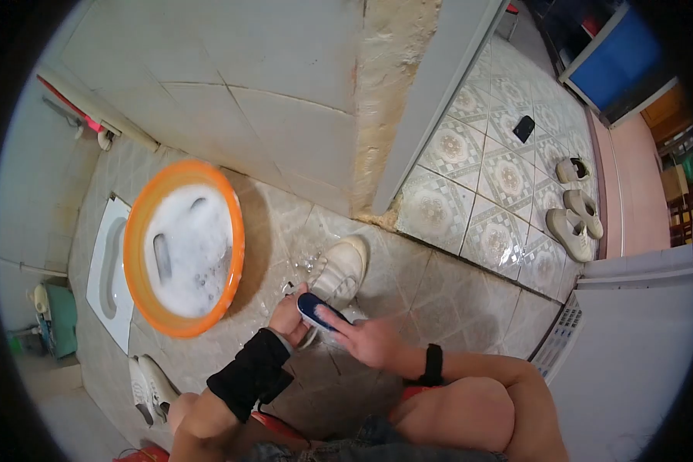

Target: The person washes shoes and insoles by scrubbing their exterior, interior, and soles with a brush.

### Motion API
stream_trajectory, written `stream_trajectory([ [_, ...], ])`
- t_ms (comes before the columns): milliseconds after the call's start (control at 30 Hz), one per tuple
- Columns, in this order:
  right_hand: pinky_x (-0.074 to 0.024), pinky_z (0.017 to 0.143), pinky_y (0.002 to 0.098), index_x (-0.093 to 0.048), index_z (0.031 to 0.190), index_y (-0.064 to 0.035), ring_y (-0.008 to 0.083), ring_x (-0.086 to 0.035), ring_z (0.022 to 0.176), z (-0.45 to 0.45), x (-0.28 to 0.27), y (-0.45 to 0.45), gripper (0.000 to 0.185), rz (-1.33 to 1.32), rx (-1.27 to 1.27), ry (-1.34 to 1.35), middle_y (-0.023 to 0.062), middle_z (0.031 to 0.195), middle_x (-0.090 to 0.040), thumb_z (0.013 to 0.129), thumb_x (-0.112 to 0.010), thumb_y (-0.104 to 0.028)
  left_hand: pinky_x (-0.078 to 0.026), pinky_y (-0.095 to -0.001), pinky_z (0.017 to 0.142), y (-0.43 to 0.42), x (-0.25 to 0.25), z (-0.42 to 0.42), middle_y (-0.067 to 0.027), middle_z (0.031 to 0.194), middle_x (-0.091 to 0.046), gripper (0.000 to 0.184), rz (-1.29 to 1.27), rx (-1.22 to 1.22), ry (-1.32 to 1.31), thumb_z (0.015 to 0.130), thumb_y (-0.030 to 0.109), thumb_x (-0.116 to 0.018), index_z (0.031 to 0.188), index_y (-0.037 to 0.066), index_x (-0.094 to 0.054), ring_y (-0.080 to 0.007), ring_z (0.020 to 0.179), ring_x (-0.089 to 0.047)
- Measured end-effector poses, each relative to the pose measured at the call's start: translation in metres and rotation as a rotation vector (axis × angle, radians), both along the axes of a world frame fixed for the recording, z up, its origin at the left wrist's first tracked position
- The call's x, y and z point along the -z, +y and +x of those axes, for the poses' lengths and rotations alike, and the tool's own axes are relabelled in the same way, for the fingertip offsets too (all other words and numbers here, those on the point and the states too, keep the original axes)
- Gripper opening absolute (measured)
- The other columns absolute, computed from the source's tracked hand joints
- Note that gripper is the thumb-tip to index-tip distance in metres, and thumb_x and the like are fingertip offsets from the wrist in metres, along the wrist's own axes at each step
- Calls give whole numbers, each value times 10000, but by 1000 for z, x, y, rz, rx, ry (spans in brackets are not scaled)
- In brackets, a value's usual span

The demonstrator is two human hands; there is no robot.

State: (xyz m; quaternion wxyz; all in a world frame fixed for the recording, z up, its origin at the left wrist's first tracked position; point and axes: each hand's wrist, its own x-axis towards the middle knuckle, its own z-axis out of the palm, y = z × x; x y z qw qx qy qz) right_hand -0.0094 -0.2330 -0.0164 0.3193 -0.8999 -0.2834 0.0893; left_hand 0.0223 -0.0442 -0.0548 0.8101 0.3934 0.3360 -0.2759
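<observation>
A wet white lace-up shoe (342, 271) is held just above the tiled floor in front of me, toe pointing away. My left hand (288, 317) is closed on its heel end, near the loose laces. In my right hand (371, 340) is a scrubbing brush (322, 312) with a dark blue back and a pale edge. Its fingers lie along the brush's back, and the brush is against the shoe's opening. The bristles are hidden underneath, and the right hand is slightly blurred.
An orange basin (239, 254) of suds, with dark shapes poking through, stands left beside a squat toilet (104, 296). White shoes (152, 385) lie at lower left. Beyond the doorway are more shoes (570, 232) and a black object (523, 129). A white appliance (631, 346) stands right.
</observation>
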Motion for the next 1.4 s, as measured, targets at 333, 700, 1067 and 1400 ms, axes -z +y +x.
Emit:
stream_trajectory([
  [333,-378,379,371,-293,1337,-267,261,-482,382,36,24,-17,531,-12,98,-74,103,467,-483,851,-489,-354,-465,-277,568,-2,-25,21,-55,858,-589,295,26,4,-20,909,322,-436,975,50,-529,-147,679,-561],
  [700,-415,417,402,-273,1344,-212,306,-534,441,63,-1,10,519,-57,119,-32,129,496,-521,870,-465,-307,-471,-461,844,-2,-32,16,-148,1139,-449,415,-105,30,-15,927,333,-364,1179,3,-385,-361,965,-520],
  [1067,-386,396,389,-312,1330,-284,281,-501,401,26,6,5,522,-2,63,-92,120,479,-490,849,-509,-321,-444,-466,888,12,-23,13,-171,1148,-467,440,-206,46,-70,920,367,-357,1192,22,-365,-341,991,-517],
  [1400,-395,401,370,-312,1324,-301,288,-504,418,48,-18,6,519,-111,56,-86,107,509,-501,845,-506,-337,-440,-507,870,18,-39,22,-140,1081,-511,425,-238,55,-83,931,375,-311,1180,39,-385,-318,962,-524],
])
